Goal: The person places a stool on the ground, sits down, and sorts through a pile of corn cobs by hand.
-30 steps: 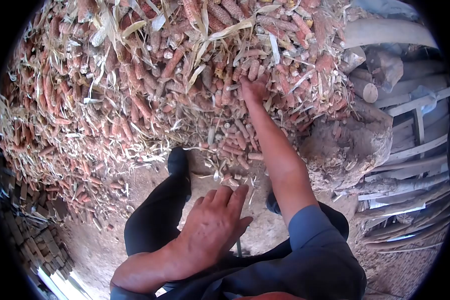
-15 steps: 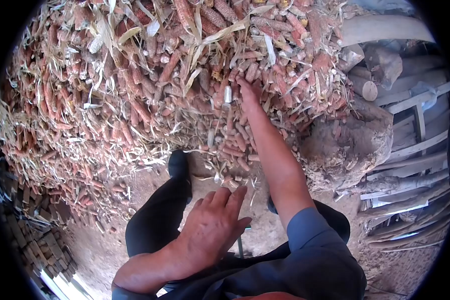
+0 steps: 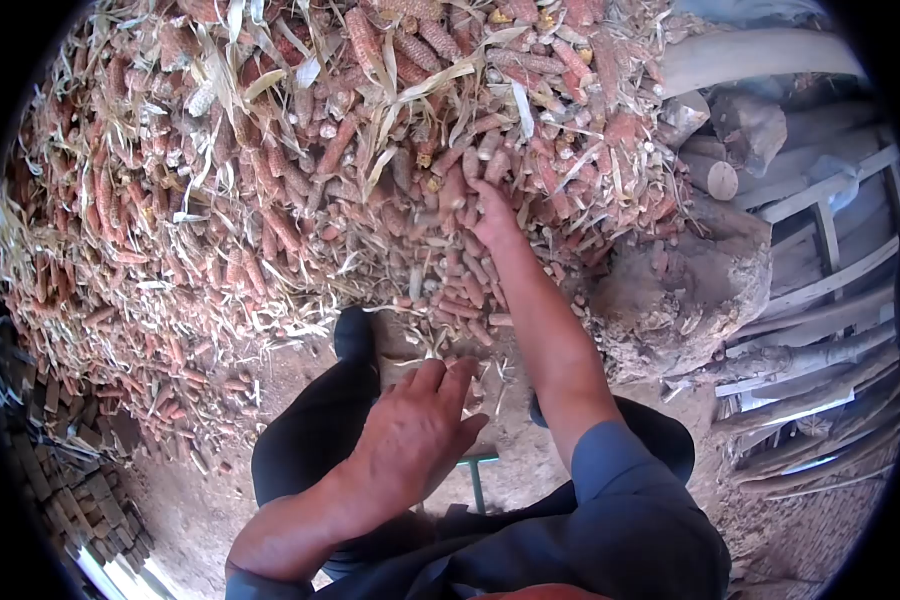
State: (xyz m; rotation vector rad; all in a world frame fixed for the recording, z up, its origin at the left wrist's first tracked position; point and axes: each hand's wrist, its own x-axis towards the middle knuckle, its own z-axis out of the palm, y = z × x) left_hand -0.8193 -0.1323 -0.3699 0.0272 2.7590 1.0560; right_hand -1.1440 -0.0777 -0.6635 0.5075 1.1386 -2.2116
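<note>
A large heap of reddish corncobs (image 3: 270, 180) fills the far side, mixed with dry husks (image 3: 410, 95). My right hand (image 3: 492, 212) reaches into the near slope of the heap. Its fingers close against a reddish corncob (image 3: 454, 192), slightly blurred, and the fingertips are partly hidden among the cobs. My left hand (image 3: 418, 425) is held above the ground between my knees, holding nothing, its fingers loosely stretched and its thumb apart. Below it appears a thin green bar (image 3: 478, 470), partly covered by my hand and clothing.
A big rough block (image 3: 685, 290) stands right of the heap. Cut logs (image 3: 720, 180) and a stack of wooden poles and frames (image 3: 820, 350) lie further right. Stacked bricks or wood pieces (image 3: 85, 490) are at lower left. My legs (image 3: 320, 420) straddle bare dirt ground.
My right hand has drawn slightly down and closed on a cob; the pale cob end beside it no longer shows. My left hand has shifted slightly left, exposing more of the green bar.
</note>
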